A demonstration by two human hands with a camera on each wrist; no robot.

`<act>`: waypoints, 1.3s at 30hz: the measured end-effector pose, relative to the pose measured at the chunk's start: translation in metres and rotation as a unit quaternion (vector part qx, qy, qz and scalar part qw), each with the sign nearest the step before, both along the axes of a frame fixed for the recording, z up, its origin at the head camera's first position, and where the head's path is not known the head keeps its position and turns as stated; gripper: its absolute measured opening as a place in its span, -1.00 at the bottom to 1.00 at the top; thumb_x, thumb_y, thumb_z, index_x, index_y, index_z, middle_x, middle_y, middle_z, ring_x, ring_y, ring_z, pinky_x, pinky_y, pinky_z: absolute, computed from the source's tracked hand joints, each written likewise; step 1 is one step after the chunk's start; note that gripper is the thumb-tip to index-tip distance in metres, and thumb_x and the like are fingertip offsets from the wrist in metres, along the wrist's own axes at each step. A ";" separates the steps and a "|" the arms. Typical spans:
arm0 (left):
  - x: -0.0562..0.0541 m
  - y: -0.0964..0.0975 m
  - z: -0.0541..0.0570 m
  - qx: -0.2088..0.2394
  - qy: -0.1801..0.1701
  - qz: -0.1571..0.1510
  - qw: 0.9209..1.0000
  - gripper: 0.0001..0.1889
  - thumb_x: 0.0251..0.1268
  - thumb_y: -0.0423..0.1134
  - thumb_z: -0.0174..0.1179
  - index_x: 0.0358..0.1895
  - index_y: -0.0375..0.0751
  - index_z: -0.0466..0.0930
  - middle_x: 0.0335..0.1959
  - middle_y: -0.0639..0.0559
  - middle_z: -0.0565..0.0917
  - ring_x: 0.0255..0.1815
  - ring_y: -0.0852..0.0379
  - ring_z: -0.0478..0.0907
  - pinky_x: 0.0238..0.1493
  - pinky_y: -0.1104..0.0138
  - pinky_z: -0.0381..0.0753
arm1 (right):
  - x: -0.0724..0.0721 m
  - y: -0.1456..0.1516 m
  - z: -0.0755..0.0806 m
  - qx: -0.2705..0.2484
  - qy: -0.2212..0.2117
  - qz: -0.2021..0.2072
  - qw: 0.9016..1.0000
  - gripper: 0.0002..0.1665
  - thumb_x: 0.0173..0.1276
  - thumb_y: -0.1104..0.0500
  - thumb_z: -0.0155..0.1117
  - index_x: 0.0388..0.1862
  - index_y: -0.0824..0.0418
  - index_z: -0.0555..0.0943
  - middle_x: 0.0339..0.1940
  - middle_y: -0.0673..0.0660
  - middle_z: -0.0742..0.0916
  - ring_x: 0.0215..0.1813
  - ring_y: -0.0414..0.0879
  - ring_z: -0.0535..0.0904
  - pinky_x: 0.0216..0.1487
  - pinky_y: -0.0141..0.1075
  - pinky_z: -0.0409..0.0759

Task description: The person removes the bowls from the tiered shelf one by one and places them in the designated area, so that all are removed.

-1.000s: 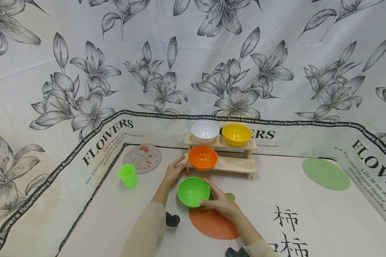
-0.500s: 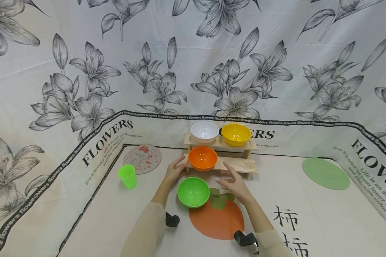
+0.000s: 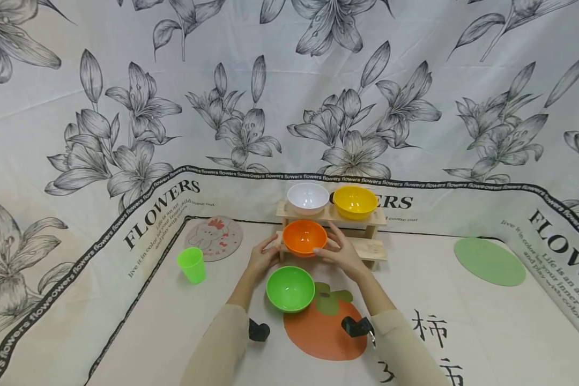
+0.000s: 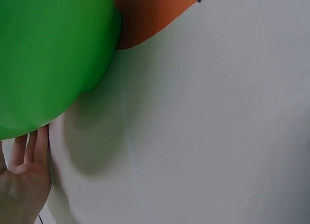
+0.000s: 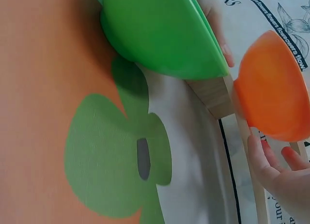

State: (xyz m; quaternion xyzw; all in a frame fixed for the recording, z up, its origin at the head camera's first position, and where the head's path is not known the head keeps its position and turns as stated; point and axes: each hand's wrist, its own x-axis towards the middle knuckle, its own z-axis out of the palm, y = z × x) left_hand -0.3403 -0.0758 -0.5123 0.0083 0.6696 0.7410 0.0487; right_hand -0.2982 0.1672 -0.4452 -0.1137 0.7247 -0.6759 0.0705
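Note:
An orange bowl (image 3: 304, 238) sits on the lower step of a small wooden shelf (image 3: 366, 249). My left hand (image 3: 262, 259) is at the bowl's left side, its fingers reaching toward the rim. On the other side is my right hand (image 3: 340, 256), thumb by the bowl's front and fingers spread along its right edge. In the right wrist view the fingers of the right hand (image 5: 286, 180) lie right beside the orange bowl (image 5: 273, 88). A green bowl (image 3: 290, 289) stands on the table in front, between my forearms; it hides part of the left hand (image 4: 29, 175) in the left wrist view.
A white bowl (image 3: 307, 198) and a yellow bowl (image 3: 355, 202) stand on the shelf's upper step. A green cup (image 3: 192, 265) stands at left, near a round bunny mat (image 3: 217, 238). A green oval (image 3: 489, 261) lies at right, an orange persimmon shape (image 3: 325, 335) in front.
My right hand has let go of the green bowl, swung out to the right, then moved forward to the orange bowl's right side. My left hand and the bowls have stayed in place.

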 end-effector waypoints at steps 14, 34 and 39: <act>-0.001 -0.001 -0.001 0.000 0.002 0.002 1.000 -0.52 0.35 -0.34 0.11 0.33 -0.21 0.35 0.17 -0.40 0.47 0.17 -0.20 0.47 0.02 0.13 0.64 | 0.007 -0.025 0.022 0.038 0.028 0.005 0.999 0.15 0.12 0.32 0.36 0.53 0.23 -0.15 0.50 0.34 0.06 0.44 0.28 0.09 0.45 0.03 0.15; 0.000 0.000 -0.002 -0.006 0.007 -0.001 1.000 -0.52 0.36 -0.31 0.11 0.33 -0.22 0.34 0.18 -0.41 0.45 0.17 -0.23 0.46 0.01 0.13 0.64 | -0.011 -0.024 -0.011 0.037 0.035 -0.033 0.998 0.17 0.03 0.19 0.48 0.52 0.12 -0.01 0.40 0.29 0.30 0.36 0.17 0.28 0.39 -0.06 0.31; -0.001 0.000 -0.002 0.000 -0.001 -0.002 1.000 -0.51 0.35 -0.29 0.12 0.34 -0.19 0.34 0.19 -0.39 0.46 0.19 -0.22 0.46 0.02 0.14 0.64 | -0.012 -0.025 -0.010 -0.016 0.010 -0.020 1.000 0.08 0.11 0.28 0.41 0.51 0.13 0.01 0.43 0.30 0.26 0.35 0.21 0.28 0.27 -0.09 0.47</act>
